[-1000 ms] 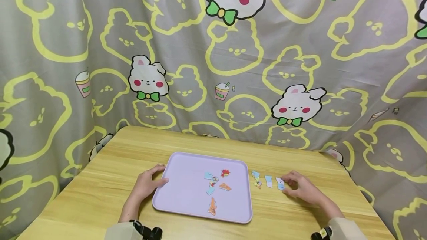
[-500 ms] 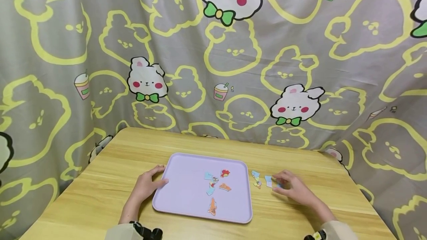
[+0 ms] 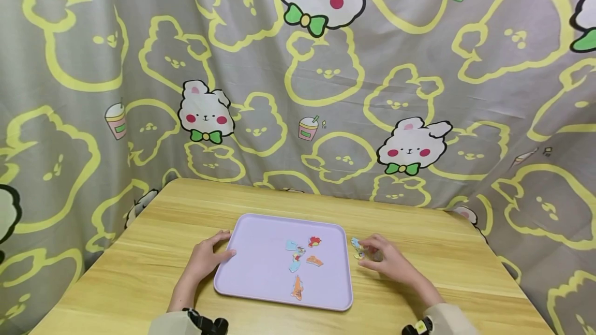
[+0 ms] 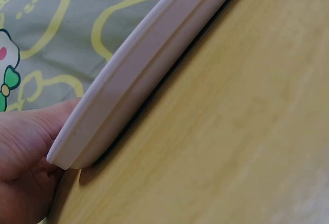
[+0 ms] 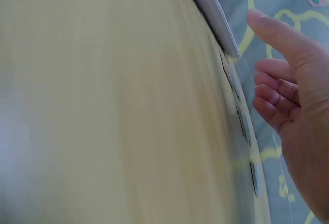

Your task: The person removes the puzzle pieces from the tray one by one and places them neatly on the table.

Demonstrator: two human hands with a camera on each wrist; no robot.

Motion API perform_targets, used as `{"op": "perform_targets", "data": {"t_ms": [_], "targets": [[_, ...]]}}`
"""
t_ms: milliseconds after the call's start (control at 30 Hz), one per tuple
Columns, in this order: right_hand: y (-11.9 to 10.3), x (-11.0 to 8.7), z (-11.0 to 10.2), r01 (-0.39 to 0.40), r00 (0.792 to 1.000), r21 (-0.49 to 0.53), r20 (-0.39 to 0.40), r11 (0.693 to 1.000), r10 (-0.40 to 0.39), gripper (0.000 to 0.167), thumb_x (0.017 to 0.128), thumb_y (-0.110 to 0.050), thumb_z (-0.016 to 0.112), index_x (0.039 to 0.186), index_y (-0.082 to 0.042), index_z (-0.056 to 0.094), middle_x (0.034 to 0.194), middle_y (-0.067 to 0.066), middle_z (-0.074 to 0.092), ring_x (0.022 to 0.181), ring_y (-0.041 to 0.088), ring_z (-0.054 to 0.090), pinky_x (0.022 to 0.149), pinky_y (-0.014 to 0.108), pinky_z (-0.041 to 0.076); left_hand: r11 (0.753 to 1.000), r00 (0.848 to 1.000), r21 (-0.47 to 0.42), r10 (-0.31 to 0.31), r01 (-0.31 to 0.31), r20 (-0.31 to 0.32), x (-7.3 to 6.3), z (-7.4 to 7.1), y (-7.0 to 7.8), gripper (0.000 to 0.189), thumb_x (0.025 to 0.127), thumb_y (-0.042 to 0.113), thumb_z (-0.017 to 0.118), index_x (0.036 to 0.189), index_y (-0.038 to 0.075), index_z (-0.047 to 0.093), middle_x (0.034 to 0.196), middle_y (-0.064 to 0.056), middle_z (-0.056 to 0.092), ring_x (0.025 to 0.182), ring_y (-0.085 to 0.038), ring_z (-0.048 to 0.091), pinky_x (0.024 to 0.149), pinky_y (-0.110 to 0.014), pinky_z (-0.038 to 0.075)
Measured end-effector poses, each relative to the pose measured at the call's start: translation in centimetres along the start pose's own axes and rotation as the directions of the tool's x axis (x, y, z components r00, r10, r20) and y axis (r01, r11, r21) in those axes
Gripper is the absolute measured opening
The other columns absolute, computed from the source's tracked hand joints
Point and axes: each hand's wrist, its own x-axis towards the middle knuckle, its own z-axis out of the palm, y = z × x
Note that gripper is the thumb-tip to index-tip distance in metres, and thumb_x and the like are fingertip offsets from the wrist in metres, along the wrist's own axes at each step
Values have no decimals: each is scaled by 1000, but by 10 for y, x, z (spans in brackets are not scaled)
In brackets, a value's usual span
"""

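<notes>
A person's right hand [image 3: 387,258], thumb and fingers apart in a loose grip, is over a row of flat, irregular, multicoloured pieces [image 3: 356,243] just right of the lilac, round-cornered tray [image 3: 253,267]. At the tray's left edge, the left hand [image 3: 205,258] has its grip clamped on the rim. Right of the tray's centre lie blue, red and orange flat cut-outs [image 3: 314,261]. Beneath the tray spreads the wood-grained worktop [image 3: 186,205]; beyond it hangs a grey, yellow-patterned fabric curtain [image 3: 265,76].
</notes>
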Motion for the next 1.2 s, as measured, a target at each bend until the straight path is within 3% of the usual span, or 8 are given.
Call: {"op": "perform_targets", "data": {"t_ms": [267,633,833,1200], "targets": [[-27,22,24,-11,999,-6,45,1000,11,47,82,-31,78,118,-2,67,98,4,61,81,13,54,66,20,48,1000,1000,1,8,-8,-4,-1,0,0,51,88,21,72,133,0,59,146,-26,46,140,-47,36,115,-61,31],[-55,45,51,2,993,-7,119,1000,-1,48,82,-38,78,118,-9,67,107,3,61,94,14,54,80,23,48,1000,999,-6,25,-25,-20,0,1,-1,50,87,19,73,131,-1,60,145,-26,48,139,-46,38,115,-59,33],[-64,54,63,-10,989,-21,149,1000,14,51,81,-43,77,120,-12,67,107,0,61,89,8,49,74,18,44,1000,999,-9,25,-25,-24,0,2,-2,49,87,19,73,130,0,60,144,-25,49,139,-46,39,115,-59,33],[-76,68,80,39,984,-97,180,994,-21,51,82,-41,77,116,-4,67,103,0,58,91,7,46,79,23,47,1000,999,-4,28,-28,-30,0,2,-3,49,86,18,74,129,0,61,144,-25,49,139,-46,39,114,-60,33]]}}
